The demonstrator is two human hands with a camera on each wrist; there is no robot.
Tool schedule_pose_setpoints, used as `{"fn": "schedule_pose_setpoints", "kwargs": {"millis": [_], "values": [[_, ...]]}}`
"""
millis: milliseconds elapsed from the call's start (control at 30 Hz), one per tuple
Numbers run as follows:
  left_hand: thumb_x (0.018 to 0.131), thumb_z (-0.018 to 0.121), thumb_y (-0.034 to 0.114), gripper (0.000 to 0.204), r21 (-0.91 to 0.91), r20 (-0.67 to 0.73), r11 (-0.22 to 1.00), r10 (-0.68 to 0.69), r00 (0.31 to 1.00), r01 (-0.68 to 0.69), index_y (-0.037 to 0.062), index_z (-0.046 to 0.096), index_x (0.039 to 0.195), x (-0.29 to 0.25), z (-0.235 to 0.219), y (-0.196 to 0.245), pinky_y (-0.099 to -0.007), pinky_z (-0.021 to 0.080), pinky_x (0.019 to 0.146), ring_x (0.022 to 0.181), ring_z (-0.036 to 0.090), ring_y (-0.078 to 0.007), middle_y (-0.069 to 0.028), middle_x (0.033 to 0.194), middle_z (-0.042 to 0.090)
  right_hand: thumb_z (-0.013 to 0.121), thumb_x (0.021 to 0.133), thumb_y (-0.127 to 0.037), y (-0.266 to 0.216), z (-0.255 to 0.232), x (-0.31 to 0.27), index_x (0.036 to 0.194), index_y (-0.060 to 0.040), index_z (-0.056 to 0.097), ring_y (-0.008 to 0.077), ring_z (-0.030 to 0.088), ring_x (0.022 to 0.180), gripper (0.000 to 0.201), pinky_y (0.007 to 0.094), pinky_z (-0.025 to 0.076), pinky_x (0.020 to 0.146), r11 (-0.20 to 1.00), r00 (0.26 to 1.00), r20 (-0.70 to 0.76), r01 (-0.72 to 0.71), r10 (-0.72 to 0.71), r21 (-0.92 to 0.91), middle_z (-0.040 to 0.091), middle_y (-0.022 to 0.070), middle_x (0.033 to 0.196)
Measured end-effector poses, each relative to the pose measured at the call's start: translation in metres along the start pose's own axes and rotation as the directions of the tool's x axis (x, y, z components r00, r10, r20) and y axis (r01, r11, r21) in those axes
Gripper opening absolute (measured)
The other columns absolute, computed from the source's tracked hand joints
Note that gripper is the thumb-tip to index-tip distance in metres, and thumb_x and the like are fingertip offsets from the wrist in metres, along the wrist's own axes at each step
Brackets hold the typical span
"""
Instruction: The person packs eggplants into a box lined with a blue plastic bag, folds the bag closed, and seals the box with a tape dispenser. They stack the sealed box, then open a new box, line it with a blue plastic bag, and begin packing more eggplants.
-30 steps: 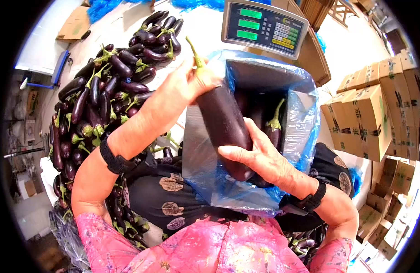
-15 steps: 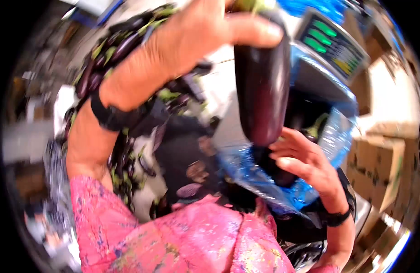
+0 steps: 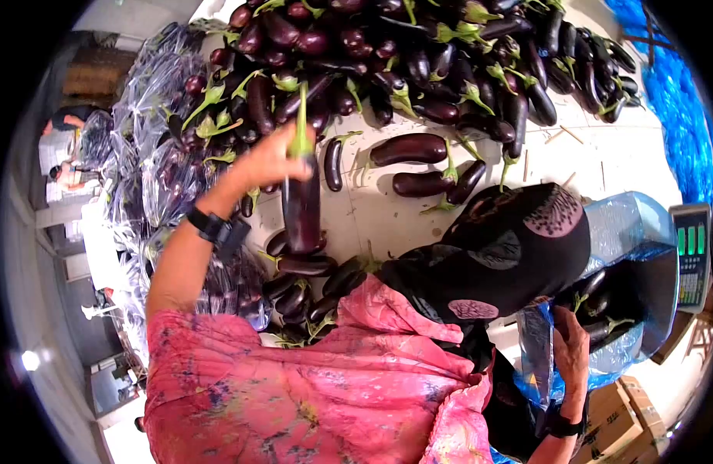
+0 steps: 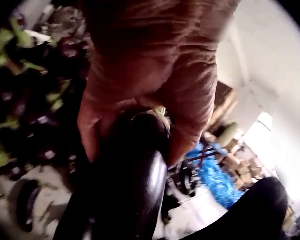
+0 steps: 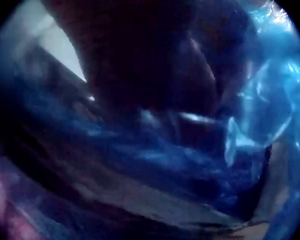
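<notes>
High on the left side of the head view, my left hand (image 3: pixel 273 161) grips a large dark eggplant (image 3: pixel 301 213) around its stem end, the green stem pointing up. The left wrist view shows the thumb and fingers (image 4: pixel 187 135) around the top of this eggplant (image 4: pixel 140 185). My right hand (image 3: pixel 572 352) is at the near edge of a box lined with blue plastic (image 3: pixel 656 282), its fingers bent and partly hidden there. Several eggplants (image 3: pixel 596 300) lie inside the box. Dark blue plastic (image 5: pixel 180 155) fills much of the right wrist view.
A big heap of eggplants (image 3: pixel 356 39) spreads across the top, with loose ones (image 3: pixel 408 149) on the pale floor. Bagged eggplants (image 3: pixel 151 139) stand left. Beyond the box are a scale (image 3: pixel 690 255) and blue plastic sheeting (image 3: pixel 677 108); cartons (image 3: pixel 611 421) stand lower right.
The head view has turned toward the heap. My left hand has carried the eggplant out from over the box to the left; my right hand has let go of its lower end and stayed by the box.
</notes>
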State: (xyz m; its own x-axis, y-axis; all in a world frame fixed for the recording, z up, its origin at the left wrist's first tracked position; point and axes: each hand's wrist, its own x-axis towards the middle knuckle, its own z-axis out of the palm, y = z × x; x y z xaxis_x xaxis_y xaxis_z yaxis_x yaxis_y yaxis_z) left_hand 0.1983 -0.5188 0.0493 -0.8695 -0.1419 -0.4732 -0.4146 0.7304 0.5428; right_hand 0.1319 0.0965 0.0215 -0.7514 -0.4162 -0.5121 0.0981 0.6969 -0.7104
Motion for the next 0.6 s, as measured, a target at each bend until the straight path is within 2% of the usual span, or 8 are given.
{"fn": "schedule_pose_setpoints", "kwargs": {"millis": [67, 100, 167, 267, 333, 433, 500, 600], "values": [[0.072, 0.077, 0.018, 0.062, -0.164, 0.185, 0.956, -0.212, 0.960, 0.243, 0.0080, 0.052, 0.127, -0.030, 0.052, -0.077, -0.0380, 0.049, 0.094, 0.107, 0.056, -0.0235, -0.0069, 0.113, 0.058, 0.063, 0.090, -0.007, 0.000, 0.005, 0.003, 0.128, 0.0058, 0.058, 0.0224, 0.070, 0.094, 0.040, 0.0321, 0.053, 0.085, 0.998, 0.998, -0.023, -0.054, 0.054, 0.017, 0.073, 0.0176, 0.103], [0.071, 0.077, 0.019, 0.069, -0.022, 0.248, 0.928, -0.354, 0.902, 0.371, 0.0066, 0.050, 0.133, -0.043, 0.075, -0.072, -0.0403, 0.048, 0.100, 0.113, 0.056, -0.0278, -0.0113, 0.120, 0.059, 0.063, 0.090, -0.006, 0.000, 0.000, 0.002, 0.128, 0.0059, 0.058, 0.0225, 0.070, 0.095, 0.039, 0.0324, 0.053, 0.086, 0.998, 0.998, -0.034, -0.054, 0.055, 0.015, 0.073, 0.0176, 0.104], [0.070, 0.076, 0.024, 0.078, -0.118, 0.280, 0.934, -0.293, 0.914, 0.336, 0.0014, 0.045, 0.138, -0.070, 0.133, -0.116, -0.0396, 0.048, 0.096, 0.110, 0.059, -0.0307, -0.0172, 0.118, 0.062, 0.062, 0.091, -0.006, -0.005, -0.001, -0.001, 0.128, 0.0060, 0.058, 0.0227, 0.069, 0.098, 0.039, 0.0328, 0.053, 0.088, 0.997, 0.995, -0.062, -0.073, 0.073, 0.007, 0.073, 0.0176, 0.106], [0.069, 0.078, 0.028, 0.080, 0.154, 0.305, 0.935, -0.351, 0.885, 0.318, -0.0046, 0.045, 0.134, -0.089, 0.197, -0.123, -0.0462, 0.051, 0.091, 0.110, 0.061, -0.0435, -0.0292, 0.117, 0.064, 0.061, 0.092, -0.003, -0.002, 0.000, -0.002, 0.128, 0.0060, 0.058, 0.0225, 0.068, 0.104, 0.038, 0.0330, 0.051, 0.093, 0.992, 0.992, -0.037, -0.115, 0.117, 0.048, 0.071, 0.0172, 0.113], [0.069, 0.080, 0.031, 0.085, 0.213, 0.480, 0.886, -0.463, 0.745, 0.412, -0.0082, 0.042, 0.134, -0.103, 0.222, -0.119, -0.0512, 0.052, 0.082, 0.095, 0.065, -0.0464, -0.0313, 0.100, 0.066, 0.061, 0.092, -0.002, -0.002, 0.000, -0.004, 0.129, 0.0056, 0.058, 0.0220, 0.067, 0.106, 0.038, 0.0327, 0.050, 0.096, 0.991, 0.992, -0.039, -0.120, 0.122, 0.059, 0.070, 0.0168, 0.116], [0.070, 0.079, 0.039, 0.079, 0.207, 0.577, 0.974, -0.200, 0.792, 0.095, -0.0032, 0.052, 0.131, -0.115, 0.248, -0.157, -0.0520, 0.052, 0.080, 0.097, 0.066, -0.0415, -0.0254, 0.104, 0.068, 0.060, 0.091, -0.002, 0.004, 0.000, -0.007, 0.129, 0.0053, 0.058, 0.0224, 0.067, 0.105, 0.039, 0.0326, 0.050, 0.094, 0.986, 0.989, -0.048, -0.133, 0.138, 0.099, 0.070, 0.0168, 0.115], [0.074, 0.077, 0.041, 0.061, 0.447, 0.671, 0.894, -0.305, 0.675, -0.041, 0.0063, 0.064, 0.122, -0.066, 0.245, -0.150, -0.0512, 0.053, 0.082, 0.098, 0.067, -0.0400, -0.0216, 0.107, 0.069, 0.061, 0.091, -0.003, 0.009, -0.004, -0.009, 0.129, 0.0047, 0.058, 0.0216, 0.068, 0.102, 0.039, 0.0324, 0.051, 0.092, 0.984, 0.985, -0.040, -0.165, 0.167, 0.065, 0.071, 0.0158, 0.112], [0.083, 0.072, 0.035, 0.053, 0.293, 0.160, 0.930, -0.279, 0.947, 0.224, 0.0077, 0.060, 0.127, 0.018, 0.210, -0.100, -0.0513, 0.050, 0.095, 0.115, 0.060, -0.0411, -0.0229, 0.121, 0.064, 0.062, 0.091, -0.004, 0.002, -0.002, -0.008, 0.128, 0.0046, 0.058, 0.0201, 0.068, 0.101, 0.038, 0.0323, 0.052, 0.091, 0.978, 0.982, -0.059, -0.173, 0.181, 0.116, 0.072, 0.0153, 0.111]]}}
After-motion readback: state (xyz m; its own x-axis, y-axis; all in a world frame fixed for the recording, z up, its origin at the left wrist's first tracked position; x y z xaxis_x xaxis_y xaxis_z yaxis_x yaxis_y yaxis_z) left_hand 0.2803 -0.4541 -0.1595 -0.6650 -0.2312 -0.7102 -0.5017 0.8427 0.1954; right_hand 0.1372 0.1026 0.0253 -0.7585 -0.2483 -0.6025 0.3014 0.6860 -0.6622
